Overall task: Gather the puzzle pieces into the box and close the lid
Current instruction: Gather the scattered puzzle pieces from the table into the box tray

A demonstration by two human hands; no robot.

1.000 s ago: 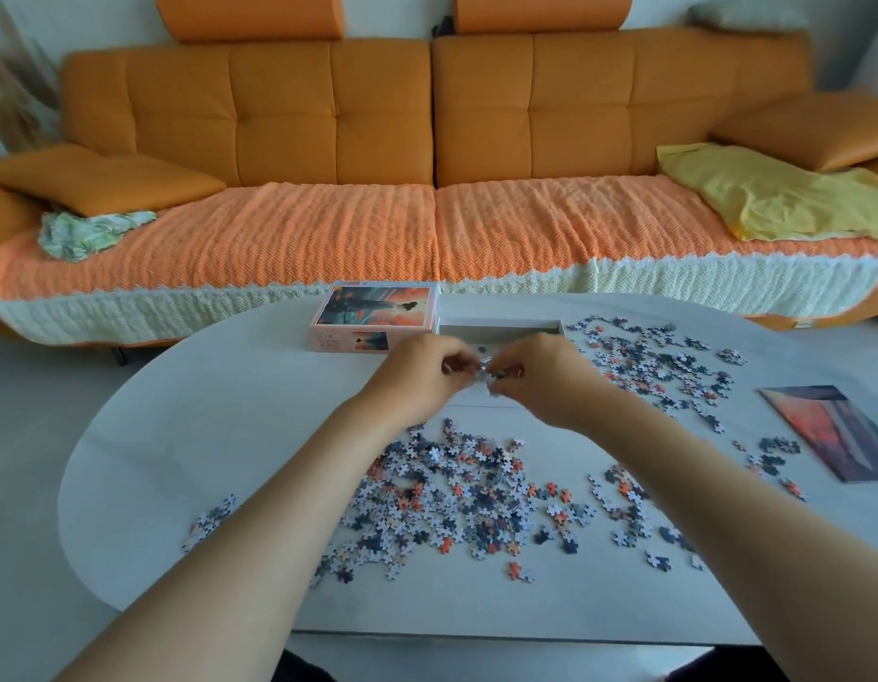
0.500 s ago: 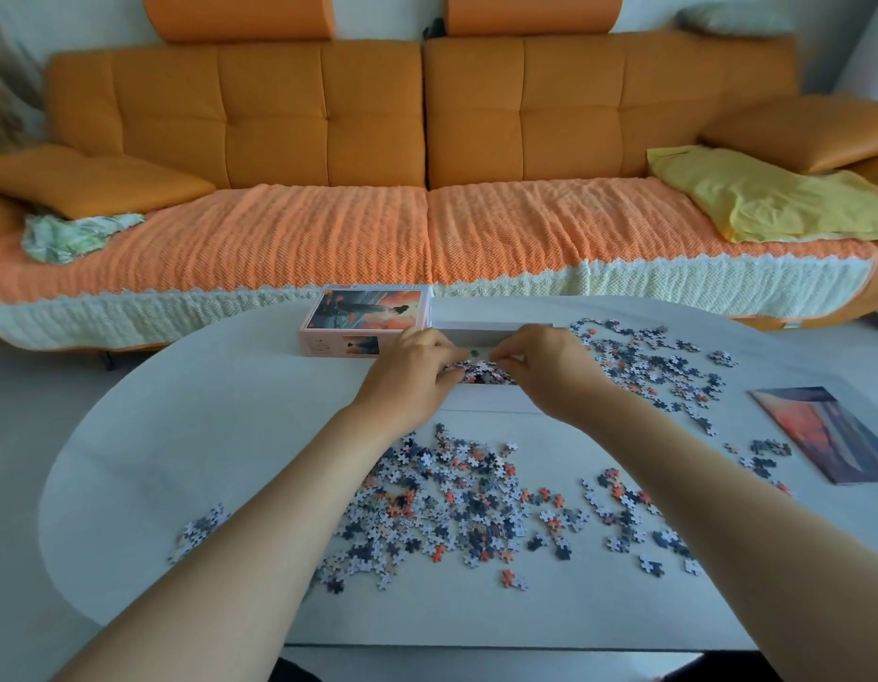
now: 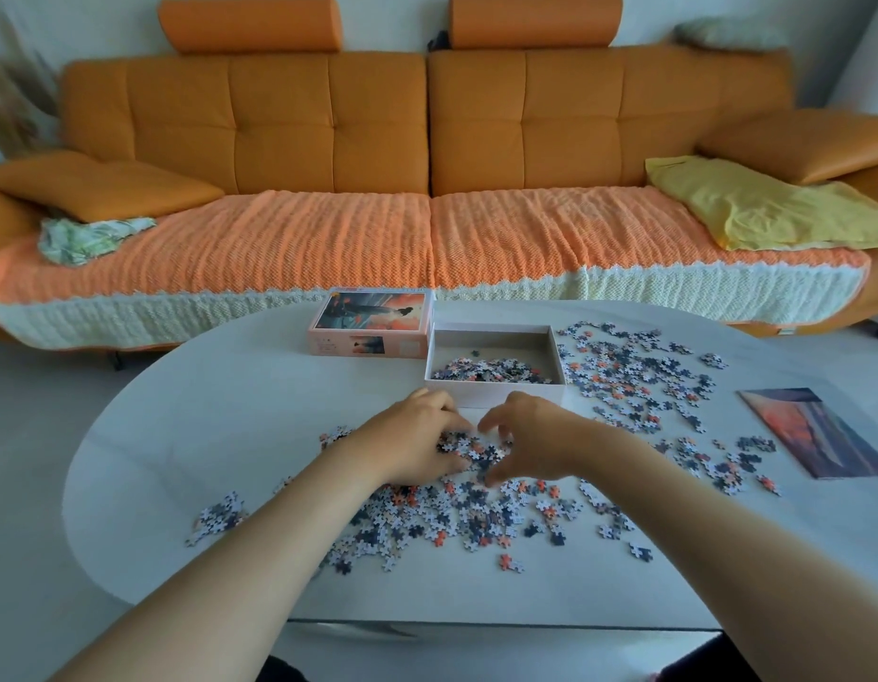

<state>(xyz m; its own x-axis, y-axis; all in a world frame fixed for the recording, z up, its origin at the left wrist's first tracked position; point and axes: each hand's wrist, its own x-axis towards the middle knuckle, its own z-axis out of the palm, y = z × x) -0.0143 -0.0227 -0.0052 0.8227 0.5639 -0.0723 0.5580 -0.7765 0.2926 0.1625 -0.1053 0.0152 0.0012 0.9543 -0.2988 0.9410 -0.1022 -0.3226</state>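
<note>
An open white box point(image 3: 496, 395) stands at the middle of the white table point(image 3: 220, 411), with a layer of puzzle pieces point(image 3: 491, 371) inside. Its lid point(image 3: 373, 319), printed with a sunset picture, lies just left of it. A large pile of loose pieces point(image 3: 456, 519) spreads in front of the box. My left hand point(image 3: 412, 445) and my right hand point(image 3: 535, 445) rest on the far edge of this pile. Their curled fingers face each other and cup a clump of pieces between them.
A second spread of pieces point(image 3: 633, 376) lies right of the box. A printed picture card point(image 3: 816, 430) sits at the table's right edge. A small cluster of pieces point(image 3: 217, 516) lies at the near left. An orange sofa point(image 3: 427, 140) stands behind the table.
Both hands have come back from over the box, where they dropped pieces, and now sit lower on the near pile, cupping a new clump.
</note>
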